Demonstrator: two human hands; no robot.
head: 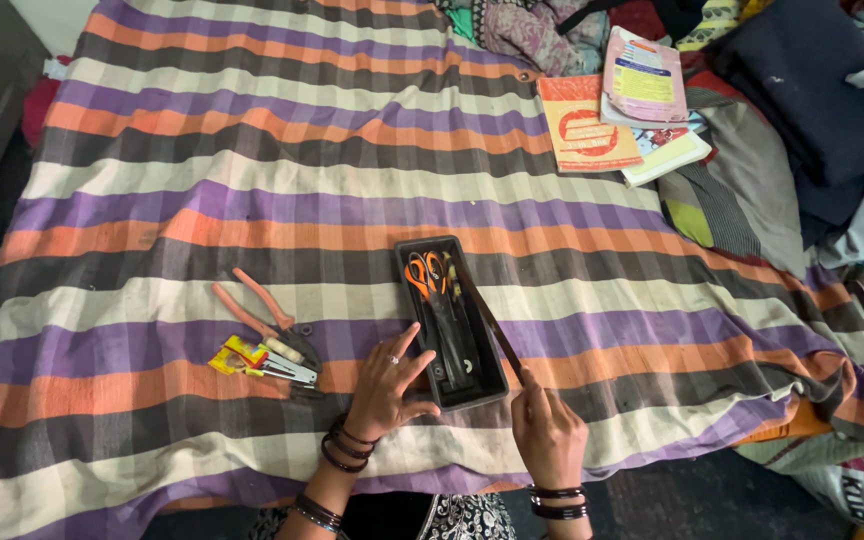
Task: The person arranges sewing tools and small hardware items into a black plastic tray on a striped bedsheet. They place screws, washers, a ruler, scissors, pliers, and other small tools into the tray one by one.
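A narrow black tray (404, 262) lies on the striped bedsheet (252, 180), holding orange-handled scissors (426, 277) and other dark tools. My left hand (389, 386) rests on the tray's near left edge, fingers spread, a ring on one finger. My right hand (546, 428) pinches the near end of a long thin dark blade (492, 322) that slants across the tray's right rim. Dark bangles circle both wrists.
Pink-handled pliers (257, 304) and a small yellow-handled tool (250, 358) lie left of the tray. Books and booklets (612, 110) sit at the far right beside piled clothes (802, 90). The bed's near edge drops off below my hands.
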